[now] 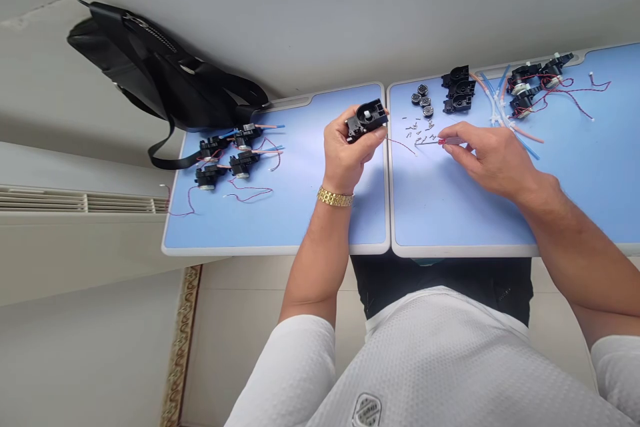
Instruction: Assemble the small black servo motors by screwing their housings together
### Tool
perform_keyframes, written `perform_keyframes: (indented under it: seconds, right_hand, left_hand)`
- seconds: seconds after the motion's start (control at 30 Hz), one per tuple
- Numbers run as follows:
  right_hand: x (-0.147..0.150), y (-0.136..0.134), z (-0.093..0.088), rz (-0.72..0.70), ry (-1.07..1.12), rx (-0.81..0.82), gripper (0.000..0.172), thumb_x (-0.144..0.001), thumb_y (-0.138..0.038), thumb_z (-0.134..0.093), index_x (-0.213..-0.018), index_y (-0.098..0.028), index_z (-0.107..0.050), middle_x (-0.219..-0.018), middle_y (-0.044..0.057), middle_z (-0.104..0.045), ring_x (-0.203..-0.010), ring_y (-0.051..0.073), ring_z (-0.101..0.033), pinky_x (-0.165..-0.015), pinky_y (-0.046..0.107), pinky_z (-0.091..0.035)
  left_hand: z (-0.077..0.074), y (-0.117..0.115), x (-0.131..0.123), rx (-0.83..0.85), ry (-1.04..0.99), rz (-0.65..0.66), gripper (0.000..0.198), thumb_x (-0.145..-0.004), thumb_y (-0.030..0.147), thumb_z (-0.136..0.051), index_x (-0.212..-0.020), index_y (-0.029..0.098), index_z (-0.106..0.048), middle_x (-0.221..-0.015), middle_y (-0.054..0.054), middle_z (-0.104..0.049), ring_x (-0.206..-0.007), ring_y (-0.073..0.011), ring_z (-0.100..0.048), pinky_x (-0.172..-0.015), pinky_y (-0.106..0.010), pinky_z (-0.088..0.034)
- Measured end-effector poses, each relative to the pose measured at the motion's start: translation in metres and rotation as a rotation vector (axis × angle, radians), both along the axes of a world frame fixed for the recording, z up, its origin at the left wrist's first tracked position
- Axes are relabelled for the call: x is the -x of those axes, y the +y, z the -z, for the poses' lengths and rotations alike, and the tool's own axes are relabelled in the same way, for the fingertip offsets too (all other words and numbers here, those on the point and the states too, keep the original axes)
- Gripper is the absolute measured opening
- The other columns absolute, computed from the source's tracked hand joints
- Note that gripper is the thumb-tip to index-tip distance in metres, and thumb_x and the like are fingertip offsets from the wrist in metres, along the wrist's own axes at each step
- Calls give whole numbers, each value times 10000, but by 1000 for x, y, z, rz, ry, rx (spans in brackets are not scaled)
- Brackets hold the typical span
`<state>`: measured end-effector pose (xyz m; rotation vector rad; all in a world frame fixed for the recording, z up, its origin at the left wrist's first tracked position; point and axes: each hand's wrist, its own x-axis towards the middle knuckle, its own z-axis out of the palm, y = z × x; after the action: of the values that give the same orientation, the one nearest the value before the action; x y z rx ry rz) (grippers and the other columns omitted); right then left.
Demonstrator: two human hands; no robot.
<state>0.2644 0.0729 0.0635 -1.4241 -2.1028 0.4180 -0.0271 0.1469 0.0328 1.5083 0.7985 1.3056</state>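
My left hand [347, 153] is closed around a black plastic housing [367, 119] with a white shaft in its round recess, raised over the gap between two blue tables. A thin red wire [403, 145] trails from it to the right. In my right hand [493, 153] is a slim screwdriver [441, 141] with a red collar, pinched between thumb and fingers. Its metal tip points left, close to a scatter of small screws [423, 133] on the right table. Just behind the screws sit several round black parts [425, 101].
Black housings [457, 89] stand at the back of the right table, beside blue and orange tubes [500, 107] and wired assemblies [525, 87]. Several similar assemblies [243, 163] lie on the left table [300, 213]. A black bag [165, 73] leans on the wall behind.
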Motion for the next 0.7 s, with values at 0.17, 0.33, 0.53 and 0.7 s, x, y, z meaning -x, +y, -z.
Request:
perform_keyframes:
  seconds: [0.17,0.33,0.53,0.7]
  right_hand:
    - [0,0,3,20,22,-12,290,-1102,-368,-600,-1277,-310,-824,-1177,50,-910,-933,315,-865,-828,463,-651]
    - [0,-1,0,32,29,-21,275,-1103,-389,-600,-1257,-346,-822,-1139,16,-914,-919,311,-864,-838,475,-658]
    - [0,-1,-5,36,53,-8,277,-1094,-383,-618,-1258,-321,-831,-1161,37,-917,-989,344,-879,-873,506,-671]
    - [0,-1,-2,66,73,-48,267,-1085,-361,-629,-1250,-317,-835,-1147,28,-918,-970,317,-881,-860,471,-676]
  left_hand:
    - [0,-2,1,11,89,-40,421,-864,598,-938,-1117,282,-821,-716,20,-505,-493,-66,-360,-452,-264,-261]
    - [-2,-4,0,24,105,-57,387,-849,556,-941,-1098,283,-826,-692,26,-506,-494,-69,-358,-459,-266,-262]
    - [-5,-6,-2,-1,126,-62,337,-851,503,-936,-1079,277,-834,-741,5,-602,-541,-95,-462,-491,-276,-351]
    - [-9,-9,-4,16,167,-72,306,-826,463,-926,-1028,260,-818,-834,-22,-687,-614,-116,-521,-527,-282,-398]
